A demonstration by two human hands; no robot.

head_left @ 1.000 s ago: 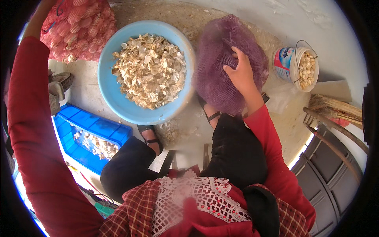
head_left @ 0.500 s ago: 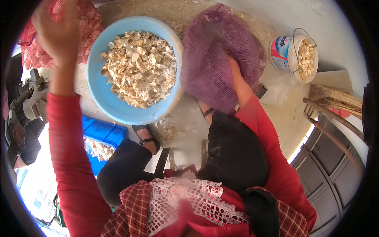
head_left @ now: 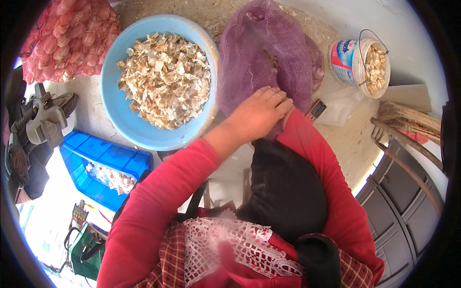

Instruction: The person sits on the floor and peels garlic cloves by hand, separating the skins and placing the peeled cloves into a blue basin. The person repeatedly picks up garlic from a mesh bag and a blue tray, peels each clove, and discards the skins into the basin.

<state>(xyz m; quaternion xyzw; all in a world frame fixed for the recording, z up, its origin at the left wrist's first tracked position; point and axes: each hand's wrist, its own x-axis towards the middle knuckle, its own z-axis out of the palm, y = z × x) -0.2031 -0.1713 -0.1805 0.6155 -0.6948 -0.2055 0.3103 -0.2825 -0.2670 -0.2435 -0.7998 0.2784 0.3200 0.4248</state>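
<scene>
a red mesh sack (head_left: 72,41) packed with bulbs stands at far left, a blue crate (head_left: 113,150) nearer the person. next comes a pale blue basin (head_left: 110,98), heaped with dry, papery flakes (head_left: 165,79). the left hand (head_left: 259,114) reaches across, fingers bent over the near side of a purple mesh sack (head_left: 261,53); from here i cannot tell whether they pinch the mesh. that sack sits just right of the basin, beyond the black-clad right knee (head_left: 288,189). the right wrist (head_left: 288,116) shows beside the left fingertips; its fingers are hidden, their grip unknowable. farther right, a tilted white bucket (head_left: 344,56) holds pale cloves (head_left: 375,70).
</scene>
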